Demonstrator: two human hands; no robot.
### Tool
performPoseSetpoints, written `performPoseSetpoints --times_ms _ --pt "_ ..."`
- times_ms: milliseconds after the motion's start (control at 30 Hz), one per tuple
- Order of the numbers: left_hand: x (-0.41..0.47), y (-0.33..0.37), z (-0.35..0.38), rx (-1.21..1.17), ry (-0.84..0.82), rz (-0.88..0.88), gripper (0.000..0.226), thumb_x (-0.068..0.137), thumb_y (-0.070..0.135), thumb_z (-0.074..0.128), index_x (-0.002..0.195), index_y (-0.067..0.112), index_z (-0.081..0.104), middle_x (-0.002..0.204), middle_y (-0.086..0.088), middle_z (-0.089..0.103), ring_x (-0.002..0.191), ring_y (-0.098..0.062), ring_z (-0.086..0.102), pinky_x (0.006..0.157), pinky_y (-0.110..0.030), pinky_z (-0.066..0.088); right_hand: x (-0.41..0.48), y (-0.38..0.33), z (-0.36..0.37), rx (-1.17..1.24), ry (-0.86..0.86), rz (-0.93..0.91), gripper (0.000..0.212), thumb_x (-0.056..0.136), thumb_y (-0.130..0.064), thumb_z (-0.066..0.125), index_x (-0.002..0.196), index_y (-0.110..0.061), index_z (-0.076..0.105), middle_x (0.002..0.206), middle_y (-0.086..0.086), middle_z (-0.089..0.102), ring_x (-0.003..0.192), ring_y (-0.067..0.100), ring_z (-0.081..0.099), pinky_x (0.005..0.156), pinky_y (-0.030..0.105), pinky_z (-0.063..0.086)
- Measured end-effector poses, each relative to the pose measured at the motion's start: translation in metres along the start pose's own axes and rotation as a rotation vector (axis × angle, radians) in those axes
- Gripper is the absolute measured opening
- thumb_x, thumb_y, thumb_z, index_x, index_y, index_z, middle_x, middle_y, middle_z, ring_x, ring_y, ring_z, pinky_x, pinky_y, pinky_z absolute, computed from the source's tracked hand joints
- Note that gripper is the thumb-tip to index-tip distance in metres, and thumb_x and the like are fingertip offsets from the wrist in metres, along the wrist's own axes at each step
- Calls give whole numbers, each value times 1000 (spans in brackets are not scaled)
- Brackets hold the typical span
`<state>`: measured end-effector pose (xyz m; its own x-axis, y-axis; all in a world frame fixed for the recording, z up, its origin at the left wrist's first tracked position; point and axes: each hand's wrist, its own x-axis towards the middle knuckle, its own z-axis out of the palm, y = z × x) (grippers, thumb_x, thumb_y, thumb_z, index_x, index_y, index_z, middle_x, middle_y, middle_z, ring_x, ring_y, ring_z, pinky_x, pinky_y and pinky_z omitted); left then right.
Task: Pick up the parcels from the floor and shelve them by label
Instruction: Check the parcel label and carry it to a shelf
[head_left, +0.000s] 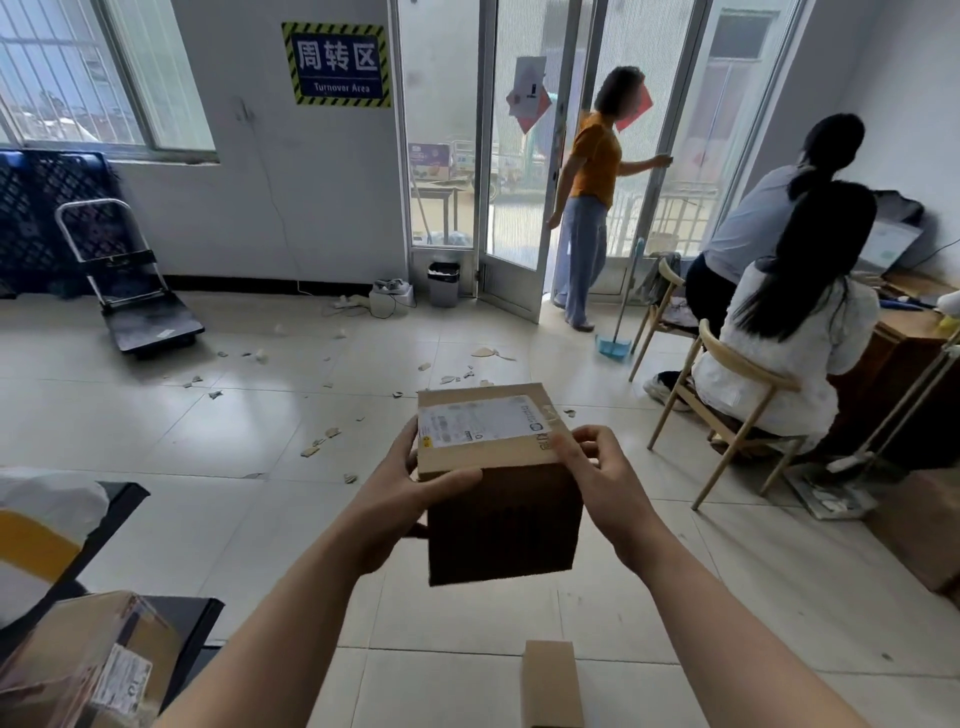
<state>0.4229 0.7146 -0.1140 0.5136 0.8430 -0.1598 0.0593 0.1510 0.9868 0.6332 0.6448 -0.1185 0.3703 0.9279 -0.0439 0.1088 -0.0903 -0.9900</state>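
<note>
Between the two hands, above the tiled floor (260, 467), sits a cardboard parcel (498, 483), label (480, 420) up; left hand (400, 499) and right hand (597, 478) grasp its near top corners.

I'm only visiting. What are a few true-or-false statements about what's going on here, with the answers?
1. The left hand and right hand both grip the box. True.
2. The box's label faces the floor. False: the label is on top.
3. A trolley stands at the left. True.
4. The door is closed. False: it stands open.
5. A smaller box sits on the floor. True.
</note>
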Motion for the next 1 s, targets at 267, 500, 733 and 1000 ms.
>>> performPoseSetpoints --times_ms 267,500,733,1000 --pt "5 2 -17 -62 10 77 65 72 22 79 124 48 49 124 6 58 118 -18 54 100 -40 49 1 -6 5 -47 -155 38 42 73 -43 59 106 -62 40 123 -6 49 96 21 62 59 25 51" --pt "2 -2 -19 -64 5 118 66 73 31 75 130 39 44 124 -2 59 108 -19 63 79 -25 56 7 -8 3 -39 -134 78 83 74 -43 69 140 -40 19 124 1 45 72 22 57 50 27 49" --pt "7 -7 -19 36 170 139 57 75 56 61 129 57 41 140 3 44 125 -20 48 96 -38 50 7 -1 5 -42 4 83 80 58 -63 71 124 -36 34 125 2 46 113 21 49 78 28 42" --pt "14 -22 -3 59 280 120 54 69 81 34 116 84 7 157 17 8 144 -20 20 112 -58 27 -12 0 17 38 -22 -14 73 66 -48 74 121 -29 30 112 -5 54 96 10 60 64 17 53"
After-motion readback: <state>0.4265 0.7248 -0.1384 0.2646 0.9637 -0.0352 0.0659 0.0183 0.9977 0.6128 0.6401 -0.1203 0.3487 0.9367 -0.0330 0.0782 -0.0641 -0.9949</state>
